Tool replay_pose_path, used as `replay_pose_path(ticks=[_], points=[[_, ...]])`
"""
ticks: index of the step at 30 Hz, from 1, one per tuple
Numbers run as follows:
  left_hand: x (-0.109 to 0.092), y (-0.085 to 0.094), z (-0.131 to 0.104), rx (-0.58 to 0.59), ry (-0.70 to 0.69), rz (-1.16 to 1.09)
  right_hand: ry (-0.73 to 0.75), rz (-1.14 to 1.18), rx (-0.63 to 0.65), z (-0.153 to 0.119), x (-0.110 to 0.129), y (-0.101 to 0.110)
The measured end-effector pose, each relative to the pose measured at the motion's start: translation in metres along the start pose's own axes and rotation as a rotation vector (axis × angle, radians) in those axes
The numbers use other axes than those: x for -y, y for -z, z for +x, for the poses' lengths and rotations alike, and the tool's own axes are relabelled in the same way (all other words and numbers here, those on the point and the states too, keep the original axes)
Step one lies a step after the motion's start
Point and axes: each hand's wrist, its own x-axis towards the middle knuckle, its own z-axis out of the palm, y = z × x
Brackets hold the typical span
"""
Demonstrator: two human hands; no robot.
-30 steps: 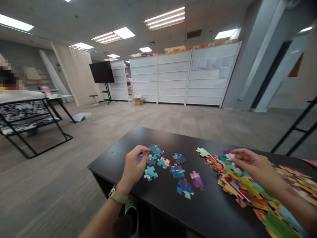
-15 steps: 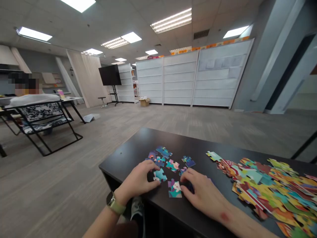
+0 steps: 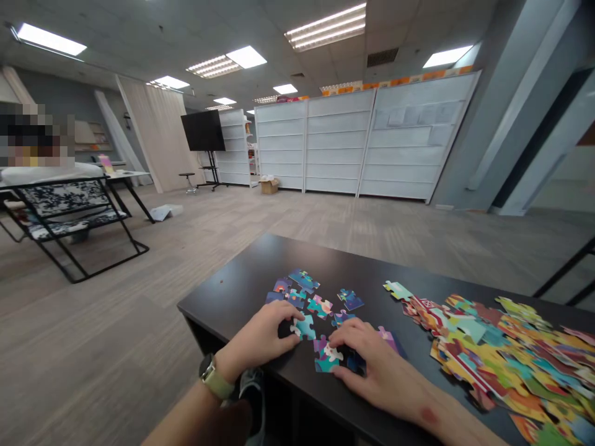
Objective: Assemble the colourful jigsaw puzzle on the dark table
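Note:
Two jigsaw pieces lie flat at the front of the dark table. My left hand, with a watch on its wrist, has thumb and fingertips closed at the left edge of a turquoise puzzle piece. The fingers and thumb of my right hand grip the right side of a purple and teal puzzle piece with a white figure. Just beyond are a pink and teal piece, a dark blue piece and a small group of blue pieces. More pieces are partly covered by my right hand.
A large heap of colourful puzzle pieces covers the right of the table. The table's left corner and front edge are near my hands. A person sits in a patterned chair at the far left.
My right hand has moved slightly left, and its fingers have come onto the purple and teal piece. My left hand stays at the turquoise piece. The view has shifted a little.

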Motion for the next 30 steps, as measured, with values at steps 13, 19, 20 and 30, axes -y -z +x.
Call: replay_pose_path(ticks=[13,19,20,30], points=[[-0.003,-0.012,0.008,0.075,-0.087,-0.038,0.207,-0.148,0.065,0.002,0.012,-0.005],[-0.004,-0.013,0.007,0.064,-0.078,-0.006,0.232,-0.264,0.065,0.002,0.018,-0.005],[-0.005,-0.014,0.006,0.057,-0.07,-0.004,0.232,-0.272,0.068,0.002,0.019,-0.005],[-0.013,-0.021,0.005,0.032,0.014,-0.002,0.196,-0.195,-0.021,-0.005,0.002,0.013]])
